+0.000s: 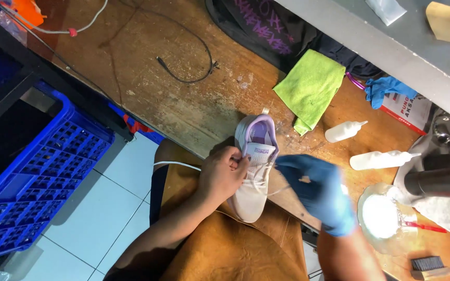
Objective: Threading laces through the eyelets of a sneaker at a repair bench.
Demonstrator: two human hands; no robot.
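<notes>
A white sneaker (254,171) with a lilac lining lies at the near edge of the wooden counter (183,99), its toe over the tan leather apron (225,244) on the person's lap. The bare left hand (224,174) presses on the sneaker's side, its fingers (240,158) pinching the white lace (178,165) by the tongue, while the right hand (321,192), in a blue glove, has its fingers closed on the lace's other end just right of the sneaker. Beside them lie a green cloth (311,86), two white squeeze bottles (360,145) and a blue crate (32,182) on the floor.
</notes>
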